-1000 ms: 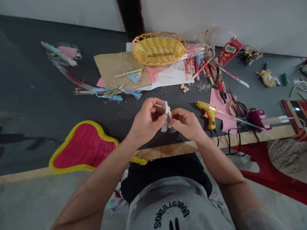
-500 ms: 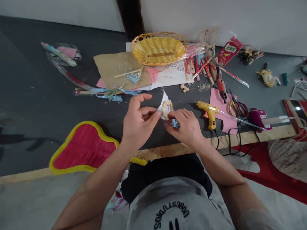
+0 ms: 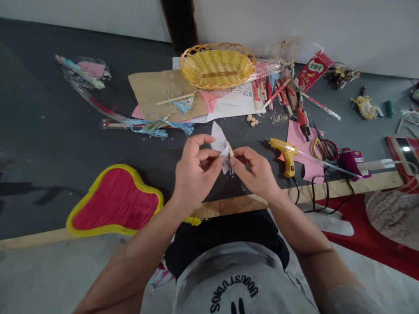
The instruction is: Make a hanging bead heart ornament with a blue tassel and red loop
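Observation:
My left hand [image 3: 198,168] pinches a piece of white paper [image 3: 218,136] between thumb and fingers; part of the paper is folded back. Against the paper's right side stands a small beaded frame [image 3: 230,151] of pale beads, turned nearly edge-on. My right hand [image 3: 253,170] grips this frame between thumb and forefinger. A bit of blue tassel shows below it, mostly hidden. Right of my hands, a yellow hot glue gun [image 3: 284,152] lies on the table with a clear glue stick in it.
A yellow wicker basket [image 3: 218,69] rests on papers at the back. Scissors [image 3: 324,146], pliers [image 3: 303,117] and pink paper [image 3: 296,135] lie to the right. A red-and-yellow fan-shaped piece [image 3: 116,203] overhangs the wooden table edge [image 3: 229,206] at left. Blue tassels [image 3: 147,127] lie behind my hands.
The beaded frame has turned from facing me to edge-on. More of the white paper now shows, bent away from the frame, and my left hand has shifted slightly right.

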{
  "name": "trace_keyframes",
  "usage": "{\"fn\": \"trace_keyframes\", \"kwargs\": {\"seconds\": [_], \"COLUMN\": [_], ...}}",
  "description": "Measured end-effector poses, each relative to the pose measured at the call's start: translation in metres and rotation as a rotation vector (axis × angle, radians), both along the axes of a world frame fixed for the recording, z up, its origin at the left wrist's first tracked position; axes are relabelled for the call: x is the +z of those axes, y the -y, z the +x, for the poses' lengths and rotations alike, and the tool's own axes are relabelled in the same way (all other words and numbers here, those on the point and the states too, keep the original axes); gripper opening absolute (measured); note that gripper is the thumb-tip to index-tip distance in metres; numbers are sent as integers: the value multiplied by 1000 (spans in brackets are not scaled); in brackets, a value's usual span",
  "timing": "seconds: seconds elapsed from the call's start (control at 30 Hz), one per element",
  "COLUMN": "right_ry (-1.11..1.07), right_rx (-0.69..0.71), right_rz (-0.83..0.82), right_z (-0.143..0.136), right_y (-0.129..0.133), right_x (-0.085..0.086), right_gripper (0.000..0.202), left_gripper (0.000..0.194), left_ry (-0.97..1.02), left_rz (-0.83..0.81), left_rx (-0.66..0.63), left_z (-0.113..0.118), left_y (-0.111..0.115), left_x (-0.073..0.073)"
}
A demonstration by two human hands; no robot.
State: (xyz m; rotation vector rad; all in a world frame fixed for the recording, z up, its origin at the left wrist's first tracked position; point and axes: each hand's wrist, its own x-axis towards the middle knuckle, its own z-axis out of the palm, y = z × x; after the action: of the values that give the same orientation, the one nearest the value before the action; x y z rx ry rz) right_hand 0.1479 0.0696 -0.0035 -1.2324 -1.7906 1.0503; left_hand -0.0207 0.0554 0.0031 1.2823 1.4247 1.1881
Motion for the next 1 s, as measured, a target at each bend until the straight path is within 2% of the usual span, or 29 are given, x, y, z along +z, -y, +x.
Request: {"fn": "trace_keyframes", "kwargs": {"seconds": [0.1, 0.23, 0.4, 0.57, 0.87, 1.0], "right_ry": [-1, 125, 282, 262, 34, 160], "right_rx": [7, 50, 41, 20, 28, 25], "right_rz": [45, 242, 389, 349, 130, 252], "right_z": [1, 2, -4, -7, -3, -3], "right_y": [0, 1, 4, 4, 1, 1], "right_x": [1, 1, 0, 1, 0, -4], "right_gripper": [15, 5, 7, 7, 2, 3], "left_gripper": [40, 48, 52, 47, 46, 46], "left_ry": [93, 190, 131, 102, 261, 237], "left_rz": [-46, -79, -54, -37, -67, -83], "left_rx": [-25, -43, 33, 59, 55, 25], "left_z": [0, -1, -2, -2, 0, -2], "left_y": [-3, -6, -8, -8, -12, -13], "left_x": [2, 7, 9, 5, -7, -6]}}
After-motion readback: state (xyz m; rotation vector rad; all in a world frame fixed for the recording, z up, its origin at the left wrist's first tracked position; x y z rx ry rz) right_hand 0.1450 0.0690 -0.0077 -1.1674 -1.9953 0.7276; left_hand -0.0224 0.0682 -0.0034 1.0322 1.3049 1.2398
